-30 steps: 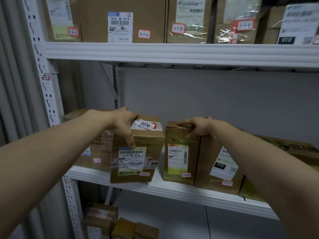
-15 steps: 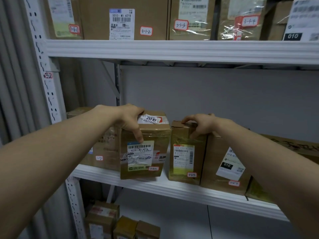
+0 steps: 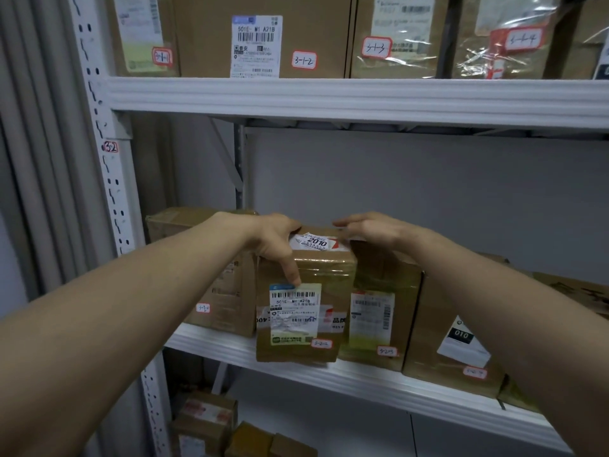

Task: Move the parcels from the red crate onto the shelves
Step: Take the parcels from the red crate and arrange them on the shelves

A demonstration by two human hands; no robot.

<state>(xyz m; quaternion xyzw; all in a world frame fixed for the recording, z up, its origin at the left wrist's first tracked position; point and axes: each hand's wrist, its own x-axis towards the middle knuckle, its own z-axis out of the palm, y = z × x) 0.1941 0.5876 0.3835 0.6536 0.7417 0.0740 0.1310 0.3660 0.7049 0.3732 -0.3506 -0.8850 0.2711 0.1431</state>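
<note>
"On the middle shelf (image 3: 379,387), how far along is the work?" asks one.

"One more piece is nearly placed," says the other. "The parcel marked 2010 (image 3: 306,311) stands on that shelf, between the parcel tagged 3-2-1 (image 3: 224,291) and the parcel tagged 3-2-3 (image 3: 372,324). Its front face sits forward of theirs, over the shelf's lip, so it probably needs a push back. The left hand (image 3: 273,239) grips its top left corner, with fingers curled over the top and one digit pressed down the front. The right hand (image 3: 372,230) lies flat across its top rear edge, fingers straight, grasping nothing."

"And what is left?"

"Hard to say. The red crate is out of view, so its contents cannot be counted. The middle shelf holds four upright parcels in a row, the rightmost being the parcel labelled 010 (image 3: 458,344), with a flat carton (image 3: 573,291) at its far right end. The upper shelf (image 3: 329,97) above it is packed with tagged parcels (image 3: 263,34), and small boxes (image 3: 211,420) sit below it."
</note>
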